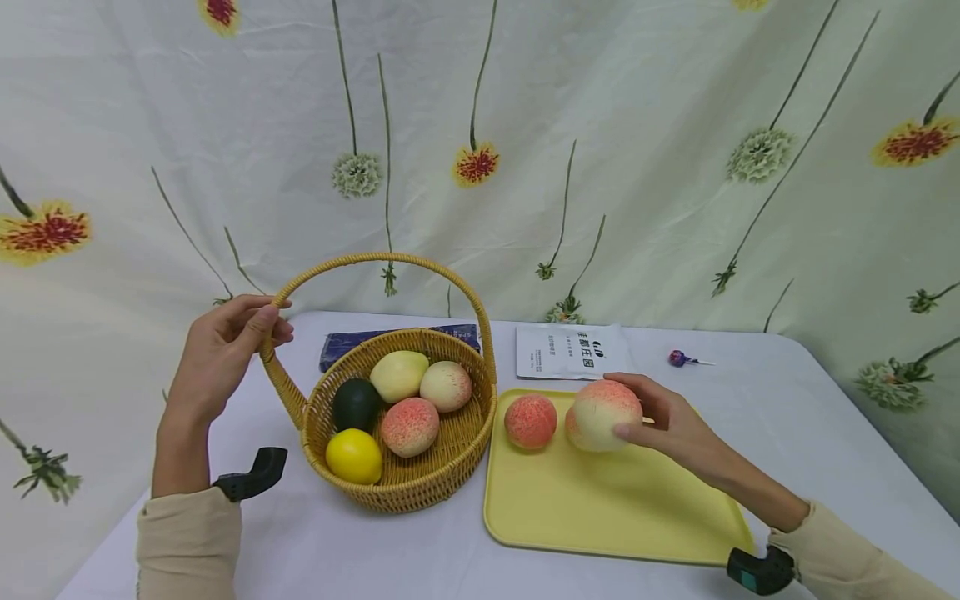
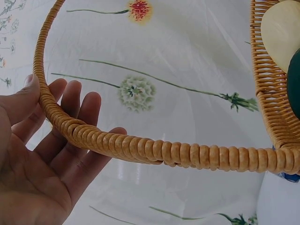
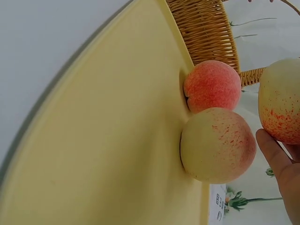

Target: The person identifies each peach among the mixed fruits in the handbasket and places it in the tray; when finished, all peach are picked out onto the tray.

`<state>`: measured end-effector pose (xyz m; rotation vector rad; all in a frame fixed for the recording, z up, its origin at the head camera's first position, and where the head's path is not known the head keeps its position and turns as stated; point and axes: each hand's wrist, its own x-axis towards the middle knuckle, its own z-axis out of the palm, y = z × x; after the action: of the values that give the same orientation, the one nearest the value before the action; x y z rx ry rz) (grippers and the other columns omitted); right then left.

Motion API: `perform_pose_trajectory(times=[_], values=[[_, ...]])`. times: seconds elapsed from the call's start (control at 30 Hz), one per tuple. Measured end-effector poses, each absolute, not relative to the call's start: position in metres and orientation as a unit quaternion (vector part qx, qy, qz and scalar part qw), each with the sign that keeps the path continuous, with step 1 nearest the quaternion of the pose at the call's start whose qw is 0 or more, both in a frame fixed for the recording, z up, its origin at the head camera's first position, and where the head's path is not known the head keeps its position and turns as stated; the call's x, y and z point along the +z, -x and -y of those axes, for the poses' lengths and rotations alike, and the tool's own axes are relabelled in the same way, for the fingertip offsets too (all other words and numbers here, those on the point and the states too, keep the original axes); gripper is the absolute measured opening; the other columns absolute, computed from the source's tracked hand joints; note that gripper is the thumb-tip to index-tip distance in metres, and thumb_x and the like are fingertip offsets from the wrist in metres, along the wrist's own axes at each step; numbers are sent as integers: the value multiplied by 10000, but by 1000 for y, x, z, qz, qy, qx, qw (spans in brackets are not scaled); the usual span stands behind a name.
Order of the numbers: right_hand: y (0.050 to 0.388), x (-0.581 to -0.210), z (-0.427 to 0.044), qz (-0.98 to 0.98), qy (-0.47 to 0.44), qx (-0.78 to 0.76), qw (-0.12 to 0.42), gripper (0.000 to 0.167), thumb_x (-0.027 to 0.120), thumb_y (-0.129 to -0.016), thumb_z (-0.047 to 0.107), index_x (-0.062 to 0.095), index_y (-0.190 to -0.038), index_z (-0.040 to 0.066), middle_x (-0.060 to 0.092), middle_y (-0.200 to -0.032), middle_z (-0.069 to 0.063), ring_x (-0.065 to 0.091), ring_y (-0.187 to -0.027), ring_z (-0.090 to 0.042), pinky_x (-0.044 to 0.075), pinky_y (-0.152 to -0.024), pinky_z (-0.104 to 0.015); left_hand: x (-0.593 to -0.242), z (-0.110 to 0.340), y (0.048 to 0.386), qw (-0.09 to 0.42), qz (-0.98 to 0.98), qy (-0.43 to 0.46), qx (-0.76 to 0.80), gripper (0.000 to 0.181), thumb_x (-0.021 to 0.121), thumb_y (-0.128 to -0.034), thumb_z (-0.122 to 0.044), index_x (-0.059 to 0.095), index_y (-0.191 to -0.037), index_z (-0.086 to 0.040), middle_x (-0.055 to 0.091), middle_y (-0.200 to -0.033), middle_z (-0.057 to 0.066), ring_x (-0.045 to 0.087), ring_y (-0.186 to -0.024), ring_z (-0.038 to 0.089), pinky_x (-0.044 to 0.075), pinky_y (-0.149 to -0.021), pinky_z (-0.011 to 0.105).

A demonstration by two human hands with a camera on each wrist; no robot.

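Note:
My left hand (image 1: 225,354) pinches the handle (image 1: 397,260) of a wicker basket (image 1: 420,496) between thumb and fingers. In the left wrist view the fingers (image 2: 86,110) lie behind the wrapped handle. Inside the basket are a yellow lemon (image 1: 354,457), a dark green fruit (image 1: 356,405), a pale yellow fruit (image 1: 399,376), a pale peach (image 1: 446,387) and a pink peach (image 1: 410,427). My right hand (image 1: 667,421) holds a large peach (image 1: 603,414) above the yellow tray (image 1: 592,517). On the tray sit a red peach (image 1: 530,422) and a paler peach (image 3: 218,145), mostly hidden behind the held one in the head view.
A white printed packet (image 1: 566,352) lies behind the tray, with a lollipop (image 1: 678,358) to its right. Behind the basket is a dark blue package (image 1: 337,346). A flower-patterned cloth (image 1: 637,108) hangs behind the white table (image 1: 360,554).

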<state>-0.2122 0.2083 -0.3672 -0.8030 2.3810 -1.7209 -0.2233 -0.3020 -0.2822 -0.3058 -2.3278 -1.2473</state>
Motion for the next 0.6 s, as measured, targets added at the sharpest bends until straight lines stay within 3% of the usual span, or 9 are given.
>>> perform_pose_trajectory(times=[0.6], values=[[219, -382, -244, -809, 200, -552, 8, 551, 604, -937, 125, 373, -1427, 26, 510, -1289, -28, 576, -1049, -89, 531, -811, -253, -282, 302, 224, 239, 851, 108, -455, 290, 514, -996, -247, 620, -1202, -74, 658, -860, -50, 648, -810, 56, 515, -738, 118]])
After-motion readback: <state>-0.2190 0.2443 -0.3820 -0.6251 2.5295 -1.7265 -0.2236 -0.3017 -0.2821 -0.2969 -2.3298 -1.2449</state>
